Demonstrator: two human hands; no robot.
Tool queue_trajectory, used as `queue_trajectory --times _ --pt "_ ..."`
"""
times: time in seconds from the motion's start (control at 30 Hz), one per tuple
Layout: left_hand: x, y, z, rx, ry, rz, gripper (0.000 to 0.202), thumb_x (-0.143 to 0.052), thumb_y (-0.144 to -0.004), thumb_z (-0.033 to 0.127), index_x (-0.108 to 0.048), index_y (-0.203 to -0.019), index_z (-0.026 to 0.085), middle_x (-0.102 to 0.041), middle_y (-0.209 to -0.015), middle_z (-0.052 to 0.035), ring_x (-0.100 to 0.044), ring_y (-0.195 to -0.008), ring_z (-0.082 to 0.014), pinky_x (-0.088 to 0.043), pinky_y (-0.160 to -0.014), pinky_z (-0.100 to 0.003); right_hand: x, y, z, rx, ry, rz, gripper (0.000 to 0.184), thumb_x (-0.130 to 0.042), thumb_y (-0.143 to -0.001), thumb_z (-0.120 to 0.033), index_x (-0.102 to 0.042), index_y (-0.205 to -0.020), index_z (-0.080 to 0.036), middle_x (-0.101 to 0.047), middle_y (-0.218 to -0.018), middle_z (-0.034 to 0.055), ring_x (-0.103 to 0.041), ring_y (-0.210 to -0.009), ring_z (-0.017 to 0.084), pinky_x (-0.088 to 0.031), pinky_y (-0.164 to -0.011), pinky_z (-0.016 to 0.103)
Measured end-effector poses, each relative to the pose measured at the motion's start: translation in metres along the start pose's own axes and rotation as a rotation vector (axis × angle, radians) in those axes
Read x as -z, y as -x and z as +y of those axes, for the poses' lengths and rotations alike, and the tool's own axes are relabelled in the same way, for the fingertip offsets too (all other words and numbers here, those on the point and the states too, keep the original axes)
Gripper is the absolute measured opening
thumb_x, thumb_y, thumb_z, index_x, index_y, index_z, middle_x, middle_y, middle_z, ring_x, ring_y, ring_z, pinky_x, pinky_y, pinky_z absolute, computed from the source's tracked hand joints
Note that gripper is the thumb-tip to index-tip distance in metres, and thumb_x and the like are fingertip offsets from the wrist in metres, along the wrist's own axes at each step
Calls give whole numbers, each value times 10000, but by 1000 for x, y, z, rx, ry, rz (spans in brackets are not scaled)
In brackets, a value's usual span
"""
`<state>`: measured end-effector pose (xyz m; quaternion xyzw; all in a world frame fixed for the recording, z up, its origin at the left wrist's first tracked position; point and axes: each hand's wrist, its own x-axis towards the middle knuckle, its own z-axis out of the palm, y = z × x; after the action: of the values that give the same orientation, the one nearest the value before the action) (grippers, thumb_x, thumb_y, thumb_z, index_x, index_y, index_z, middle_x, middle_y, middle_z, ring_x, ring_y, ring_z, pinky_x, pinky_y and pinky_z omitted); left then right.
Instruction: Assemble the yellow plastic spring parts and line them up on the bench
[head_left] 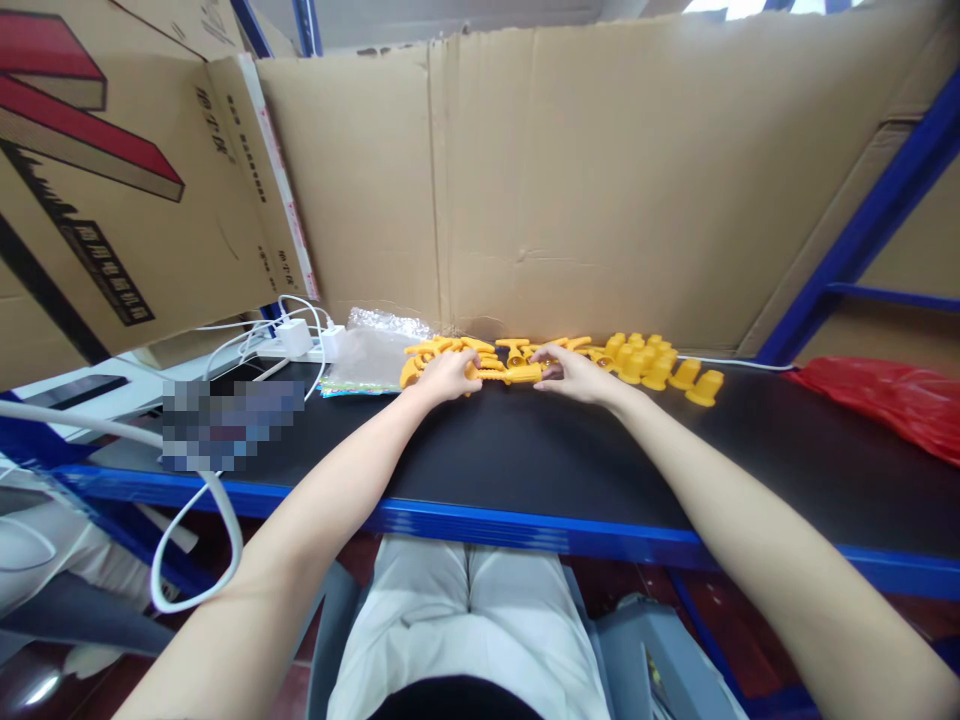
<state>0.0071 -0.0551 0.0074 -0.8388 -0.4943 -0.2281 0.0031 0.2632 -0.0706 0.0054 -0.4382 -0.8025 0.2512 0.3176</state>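
Observation:
Both my arms reach out over a black work surface (525, 450) with a blue front edge. My left hand (446, 377) and my right hand (574, 375) each grip one end of a yellow plastic part (510, 374), fingers curled round it. Behind the hands lies a pile of yellow T-shaped plastic parts (450, 347). To the right of it stands a cluster of yellow cap-like pieces (652, 362), two of them a little apart at the right.
A cardboard wall (600, 170) closes off the back. A clear plastic bag (371, 350) lies left of the parts, next to a white charger and cables (296, 338). A red plastic bag (892, 395) sits at the far right. A printed carton (112, 180) leans at the left.

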Motion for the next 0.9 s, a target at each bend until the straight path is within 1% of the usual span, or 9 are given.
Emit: queue_trajectory --times 0.13,0.23,0.3,0.4,0.5,0.57,0.67,0.77,0.9 --pt "-1 0 -1 -2 -2 26 280 -587 -691 308 -607 -955 217 -633 -795 -22 -586 -789 -197 -393 -655 -273 -1 2 -6 -100 -177 -37 288 -657 -740 -357 -541 -927 -172 -642 -908 64 -661 -774 175 -508 -801 357" --pt "-2 0 0 -5 7 52 287 -584 -695 317 -599 -964 217 -631 -796 -23 -585 -786 -200 -393 -649 -274 -6 1 -10 -212 -313 -44 307 -557 -823 -465 -521 -800 -161 -662 -771 83 -665 -663 169 -533 -703 325" --pt "-2 1 1 -7 5 45 288 -588 -693 314 -597 -965 221 -630 -786 -21 -586 -788 -202 -397 -655 -277 -9 0 -11 -273 -352 -17 332 -497 -858 -491 -479 -776 -170 -658 -708 81 -653 -600 156 -531 -625 292" --pt "-3 1 2 6 -4 31 292 -588 -695 303 -595 -976 223 -629 -781 -23 -588 -796 -203 -404 -674 -281 -10 0 -11 -291 -340 -22 285 -515 -863 -451 -470 -918 -175 -661 -701 58 -645 -581 142 -526 -596 273" --pt "-4 2 3 4 -2 41 285 -578 -706 305 -595 -977 217 -632 -802 -34 -591 -797 -209 -412 -680 -289 -7 2 -11 -251 -307 -51 444 -680 -756 -340 -429 -1088 -184 -666 -721 18 -640 -581 133 -526 -620 278" --pt "-4 2 3 4 2 58 284 -569 -714 311 -593 -979 210 -634 -809 -40 -593 -796 -215 -416 -680 -295 -5 4 -12 -215 -295 -61 479 -721 -709 -335 -443 -1068 -180 -667 -703 9 -627 -551 125 -518 -612 273" --pt "-4 4 5 -5 3 74 294 -565 -717 311 -586 -992 208 -636 -810 -39 -594 -797 -213 -418 -688 -294 -5 4 -16 -210 -292 -75 391 -615 -767 -508 -512 -881 -148 -677 -668 62 -594 -472 112 -487 -527 244" --pt "-4 5 8 -34 -2 73 289 -568 -713 301 -585 -988 214 -636 -810 -30 -593 -799 -201 -414 -695 -284 -7 3 -21 -302 -269 -40 545 -417 -816 -652 -535 -704 -133 -646 -554 92 -515 -348 93 -384 -370 207" --pt "-3 5 10 -11 -2 67 280 -568 -710 294 -586 -978 216 -637 -820 -29 -593 -805 -199 -410 -694 -280 -6 3 -22 -372 -232 -56 655 -289 -822 -705 -559 -677 -126 -612 -485 87 -448 -284 77 -269 -278 194"
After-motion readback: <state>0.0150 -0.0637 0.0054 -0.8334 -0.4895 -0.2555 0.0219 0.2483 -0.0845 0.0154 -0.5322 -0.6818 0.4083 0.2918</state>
